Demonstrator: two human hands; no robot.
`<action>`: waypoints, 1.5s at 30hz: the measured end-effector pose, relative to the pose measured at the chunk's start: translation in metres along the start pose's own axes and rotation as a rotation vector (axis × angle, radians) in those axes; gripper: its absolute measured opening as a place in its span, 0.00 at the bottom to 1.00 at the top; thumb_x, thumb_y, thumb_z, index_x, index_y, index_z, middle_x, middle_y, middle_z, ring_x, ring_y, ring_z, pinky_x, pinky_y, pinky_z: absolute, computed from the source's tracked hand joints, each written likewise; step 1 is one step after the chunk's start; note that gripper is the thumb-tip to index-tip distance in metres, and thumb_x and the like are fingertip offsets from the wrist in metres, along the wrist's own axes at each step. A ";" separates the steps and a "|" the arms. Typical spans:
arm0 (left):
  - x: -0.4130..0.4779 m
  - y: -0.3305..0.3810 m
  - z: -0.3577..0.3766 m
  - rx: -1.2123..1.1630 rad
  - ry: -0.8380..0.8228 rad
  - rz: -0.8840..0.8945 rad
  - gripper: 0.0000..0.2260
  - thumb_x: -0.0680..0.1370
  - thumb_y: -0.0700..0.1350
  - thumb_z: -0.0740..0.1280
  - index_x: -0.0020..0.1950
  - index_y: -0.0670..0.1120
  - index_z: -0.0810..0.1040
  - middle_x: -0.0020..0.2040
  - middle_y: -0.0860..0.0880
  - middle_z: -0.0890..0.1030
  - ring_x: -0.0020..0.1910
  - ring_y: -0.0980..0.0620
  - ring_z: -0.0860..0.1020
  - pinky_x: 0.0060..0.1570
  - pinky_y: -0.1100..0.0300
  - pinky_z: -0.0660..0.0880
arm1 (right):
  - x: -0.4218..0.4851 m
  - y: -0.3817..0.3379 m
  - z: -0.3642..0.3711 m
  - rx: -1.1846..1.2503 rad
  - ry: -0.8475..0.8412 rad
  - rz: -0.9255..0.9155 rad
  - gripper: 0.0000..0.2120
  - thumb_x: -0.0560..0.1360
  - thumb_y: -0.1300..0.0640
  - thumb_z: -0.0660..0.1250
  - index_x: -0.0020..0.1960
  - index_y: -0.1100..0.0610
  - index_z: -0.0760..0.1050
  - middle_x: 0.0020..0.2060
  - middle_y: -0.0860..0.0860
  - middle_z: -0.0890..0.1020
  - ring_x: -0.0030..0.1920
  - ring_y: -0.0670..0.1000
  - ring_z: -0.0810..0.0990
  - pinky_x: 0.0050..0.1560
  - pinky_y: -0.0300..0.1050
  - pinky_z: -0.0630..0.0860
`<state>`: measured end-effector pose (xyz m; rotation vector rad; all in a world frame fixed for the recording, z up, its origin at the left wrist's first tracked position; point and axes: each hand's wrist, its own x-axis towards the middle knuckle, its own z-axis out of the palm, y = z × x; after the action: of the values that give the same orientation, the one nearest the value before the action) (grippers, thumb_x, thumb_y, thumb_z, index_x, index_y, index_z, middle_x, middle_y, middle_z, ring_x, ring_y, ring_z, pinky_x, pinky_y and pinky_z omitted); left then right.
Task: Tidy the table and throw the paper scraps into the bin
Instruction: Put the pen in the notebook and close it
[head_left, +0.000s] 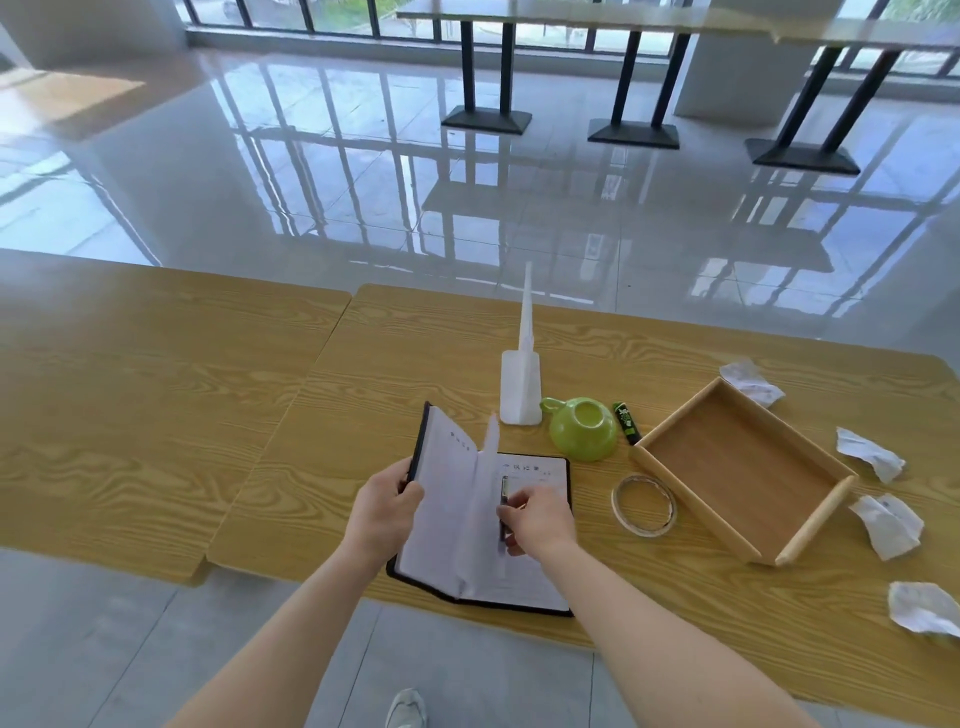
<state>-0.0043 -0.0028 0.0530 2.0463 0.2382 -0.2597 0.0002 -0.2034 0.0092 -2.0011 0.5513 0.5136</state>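
Observation:
A black-covered notebook (457, 545) lies open at the near edge of the wooden table (208, 415). My left hand (384, 509) grips its raised left cover. My right hand (535, 519) pinches a dark pen (504, 493) that lies on the right page. Several crumpled paper scraps lie at the right: one (750, 382) behind the tray, one (870, 454) and one (888, 525) to its right, one (922, 608) near the front right corner. No bin is in view.
A wooden tray (737, 467) stands right of the notebook. Between them lie a tape roll (644, 505), an upturned green cup (584, 428) and a green glue stick (627, 423). A white stand (521, 387) rises behind the notebook. Bar tables stand across the glossy floor.

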 end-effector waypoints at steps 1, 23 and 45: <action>0.000 0.000 0.000 0.008 0.001 0.000 0.06 0.76 0.38 0.58 0.42 0.38 0.72 0.30 0.51 0.68 0.29 0.54 0.64 0.31 0.55 0.61 | 0.000 0.000 0.005 0.027 -0.012 0.025 0.12 0.75 0.61 0.65 0.32 0.58 0.74 0.29 0.54 0.82 0.27 0.56 0.80 0.34 0.47 0.79; -0.011 0.015 0.027 0.289 -0.010 0.069 0.32 0.72 0.37 0.65 0.74 0.53 0.63 0.43 0.51 0.81 0.38 0.49 0.79 0.38 0.50 0.77 | -0.004 0.025 0.022 0.274 -0.203 -0.115 0.19 0.77 0.64 0.67 0.67 0.53 0.76 0.55 0.42 0.81 0.49 0.47 0.83 0.55 0.46 0.81; -0.031 0.038 0.161 0.759 -0.054 0.174 0.19 0.75 0.45 0.60 0.66 0.50 0.66 0.55 0.48 0.72 0.53 0.46 0.73 0.40 0.54 0.72 | 0.005 0.064 -0.075 0.458 -0.002 0.069 0.14 0.82 0.48 0.61 0.45 0.53 0.80 0.39 0.47 0.83 0.40 0.49 0.79 0.40 0.42 0.75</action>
<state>-0.0372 -0.1646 0.0194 2.7846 -0.0964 -0.3283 -0.0229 -0.2987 -0.0043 -1.5498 0.6718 0.3880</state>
